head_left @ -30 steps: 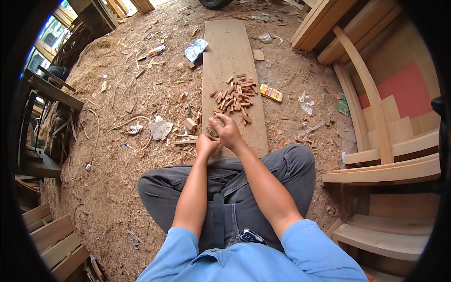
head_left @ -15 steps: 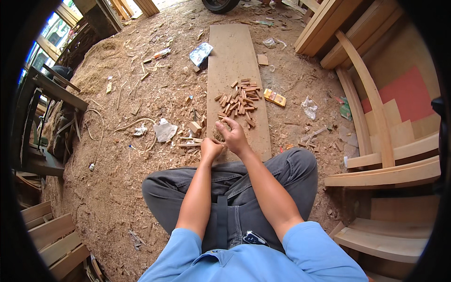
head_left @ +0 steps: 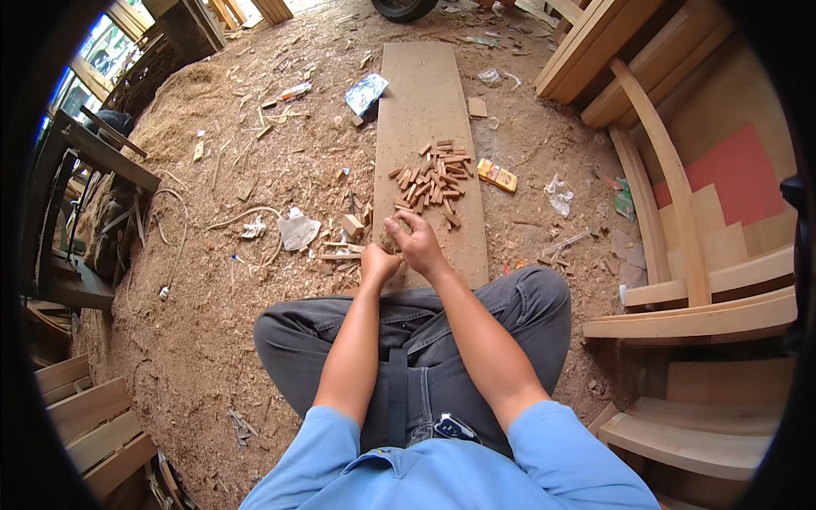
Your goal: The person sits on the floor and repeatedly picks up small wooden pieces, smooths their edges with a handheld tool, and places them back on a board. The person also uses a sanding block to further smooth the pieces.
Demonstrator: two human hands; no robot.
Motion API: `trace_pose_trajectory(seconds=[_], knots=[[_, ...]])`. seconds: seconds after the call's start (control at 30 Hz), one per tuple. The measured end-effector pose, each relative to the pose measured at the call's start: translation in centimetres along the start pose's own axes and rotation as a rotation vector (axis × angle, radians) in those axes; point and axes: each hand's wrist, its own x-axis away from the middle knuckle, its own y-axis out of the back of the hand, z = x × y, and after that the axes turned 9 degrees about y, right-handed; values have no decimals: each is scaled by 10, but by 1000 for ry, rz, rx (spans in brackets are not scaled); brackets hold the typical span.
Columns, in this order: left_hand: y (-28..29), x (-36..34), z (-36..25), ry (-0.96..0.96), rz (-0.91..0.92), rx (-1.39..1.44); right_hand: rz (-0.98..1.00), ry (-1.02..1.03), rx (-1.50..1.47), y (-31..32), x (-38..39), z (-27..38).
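Observation:
My left hand and my right hand meet over the near end of a long wooden board, just above my crossed legs. The fingers of the left are closed. My right hand curls its thumb and fingers toward the left one, also closed. Whatever they grip is too small and too hidden to name. Just beyond the hands lies a loose pile of small reddish-brown wooden blocks on the board.
A yellow packet lies right of the board, and a blue-and-white packet touches its left edge. Wood offcuts and a white scrap lie left of my hands. Curved wooden frames stand at the right. Sawdust covers the ground.
The whole view has shifted slightly. My hands stay together, the right one lowered a little toward the left. The block pile looks the same.

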Motion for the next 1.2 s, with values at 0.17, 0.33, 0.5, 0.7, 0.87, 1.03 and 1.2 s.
trace_pose_trajectory(seconds=[0.17,0.33,0.5,0.7,0.87,1.03,1.2], knots=[[1,-1,4,-31,13,-25,24,-26,63,3,0,7],[0,1,3,-160,-14,61,-40,90,73,0,5,14],[7,11,-14,1,-55,-84,-31,37,150,0,1,13],[6,7,-6,-4,65,8,-20,-16,3,0,2,5],[-2,-7,4,24,164,-4,-164,114,-5,-3,0,-2],[-6,-8,5,-96,60,19,-73,75,116,-2,0,5],[-5,-5,6,-16,128,23,-31,6,0,1,3,15]])
